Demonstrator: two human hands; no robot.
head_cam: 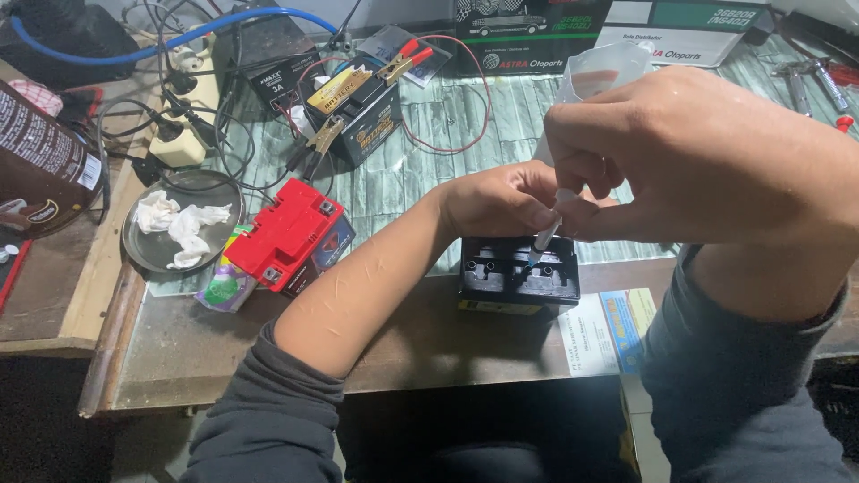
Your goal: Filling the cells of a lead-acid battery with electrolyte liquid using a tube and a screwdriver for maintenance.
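Observation:
A small black battery [517, 277] stands near the table's front edge, its top showing open filler holes. My left hand [492, 201] rests on the battery's back edge and steadies it. My right hand [689, 152] is above it, closed on a clear plastic bottle [595, 76] tipped downward. The bottle's thin white nozzle [546, 234] points into a hole on the battery's top.
A red-topped battery [288, 233] lies left of centre beside a metal dish [143, 250] holding crumpled tissue. Farther back a black battery [358, 112] has clamps and red wires on it. Cables and a power strip [183, 134] crowd the back left. Boxes [537, 36] and tools [810, 76] sit at the back right. A paper leaflet [604, 331] lies by the front edge.

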